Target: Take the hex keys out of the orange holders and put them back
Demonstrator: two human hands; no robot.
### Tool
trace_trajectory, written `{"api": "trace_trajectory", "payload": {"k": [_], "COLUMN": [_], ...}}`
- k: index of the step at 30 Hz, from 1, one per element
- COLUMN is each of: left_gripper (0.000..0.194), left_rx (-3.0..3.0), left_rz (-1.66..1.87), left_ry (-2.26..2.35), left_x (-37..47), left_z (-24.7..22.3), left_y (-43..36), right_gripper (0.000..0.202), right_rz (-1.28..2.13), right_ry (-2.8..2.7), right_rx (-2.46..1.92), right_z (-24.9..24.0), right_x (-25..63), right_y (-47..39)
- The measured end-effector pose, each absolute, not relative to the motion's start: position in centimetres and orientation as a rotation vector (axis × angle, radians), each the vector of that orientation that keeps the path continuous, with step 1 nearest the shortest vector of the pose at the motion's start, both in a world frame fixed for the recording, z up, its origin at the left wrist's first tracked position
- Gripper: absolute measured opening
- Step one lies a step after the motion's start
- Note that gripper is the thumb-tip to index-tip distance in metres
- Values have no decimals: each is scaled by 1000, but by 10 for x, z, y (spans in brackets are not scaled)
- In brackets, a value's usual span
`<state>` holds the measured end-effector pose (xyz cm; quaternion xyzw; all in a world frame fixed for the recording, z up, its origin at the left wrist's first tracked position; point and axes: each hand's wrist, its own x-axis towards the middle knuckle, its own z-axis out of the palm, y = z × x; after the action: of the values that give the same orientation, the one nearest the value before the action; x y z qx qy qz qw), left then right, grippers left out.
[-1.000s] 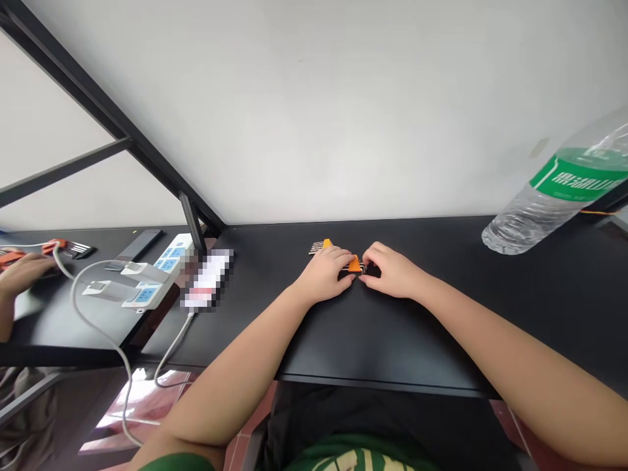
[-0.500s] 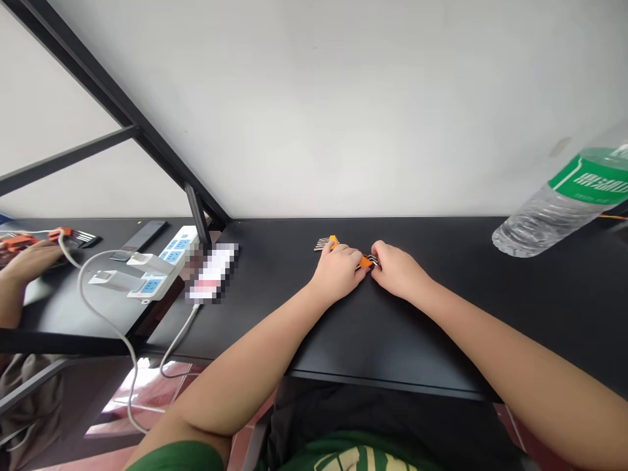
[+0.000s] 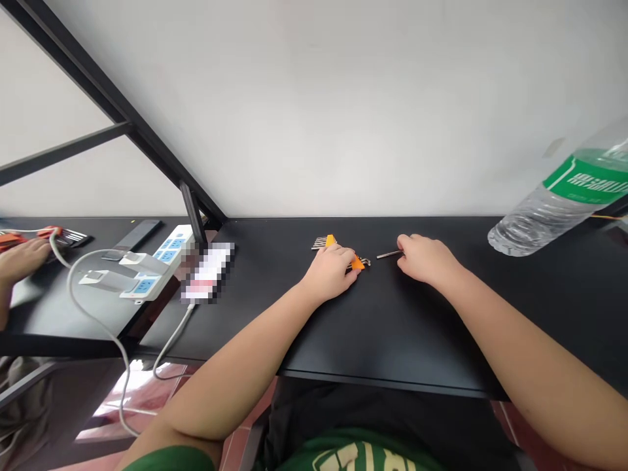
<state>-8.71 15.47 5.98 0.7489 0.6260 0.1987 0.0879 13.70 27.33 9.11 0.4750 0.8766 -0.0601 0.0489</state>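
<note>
My left hand is closed over an orange hex key holder on the black table. Several metal keys stick out of the holder to the left, and bent key ends show at its right. My right hand is a little way to the right, fingers pinched on one hex key. That key's straight shaft points left toward the holder, apart from it. The rest of the key is hidden in my fingers.
A large water bottle with a green label stands at the right. A phone on a white cable and a power strip with plugs lie left, beside a black metal frame. Another person's hand is at far left.
My right hand has moved right, away from the holder, with one hex key drawn out in its fingers. My left hand stays on the holder.
</note>
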Motion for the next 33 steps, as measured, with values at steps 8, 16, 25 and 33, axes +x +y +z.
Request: {"api": "trace_trajectory", "payload": {"k": [8,16,25,33], "left_gripper": [33,35,36,32], "left_rx": [1947,2042,1882,1934], "left_rz": [663,745,732,725], "left_ry": [1923,1810,1754,1704], "left_x": [-79,-74,-76,-81], "left_z": [64,57,67,67], "left_y": [155,153,151,149], "right_gripper": [26,10,9,10], "right_rz": [-673,-809,-578,-473], "right_ry": [3055,2905,2764,2864], "right_rx": [1101,1151,1299,1157], "right_z": [78,75,89,90], "right_x": [119,100,106,116], "right_y": [255,236,233,236]}}
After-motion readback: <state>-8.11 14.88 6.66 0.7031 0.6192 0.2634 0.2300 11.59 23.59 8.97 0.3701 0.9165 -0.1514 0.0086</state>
